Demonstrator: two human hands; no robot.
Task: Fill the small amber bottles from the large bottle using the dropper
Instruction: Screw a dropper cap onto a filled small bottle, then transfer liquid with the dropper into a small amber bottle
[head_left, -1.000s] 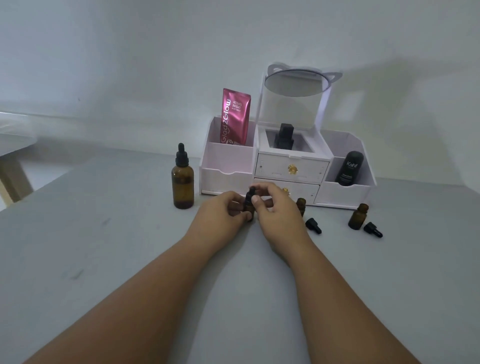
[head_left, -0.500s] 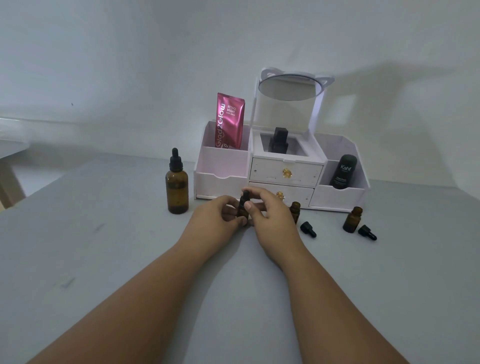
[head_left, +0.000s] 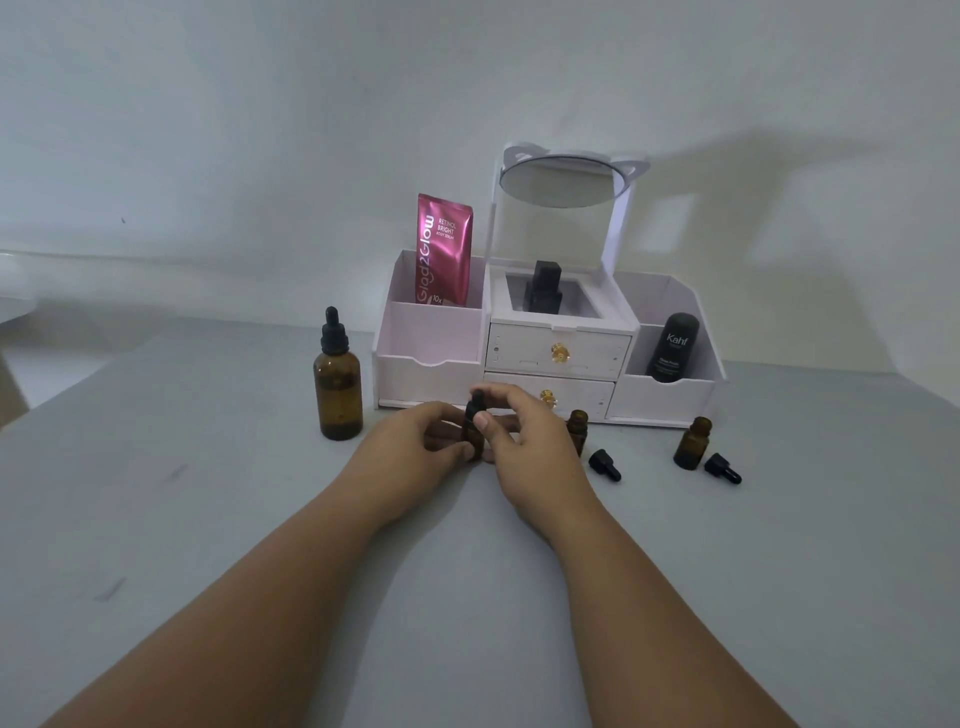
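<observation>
Our left hand (head_left: 415, 447) grips the small amber glass bottle (head_left: 474, 436) on the grey table (head_left: 208, 519) while our right hand (head_left: 524, 436) pinches its black dropper cap (head_left: 477, 402); a hard twist could tip it.

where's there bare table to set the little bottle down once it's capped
Bare table lies left of the big bottle and all along the near edge beside both forearms. Crowded: the strip in front of the organizer, where two open small bottles and loose caps sit.
</observation>
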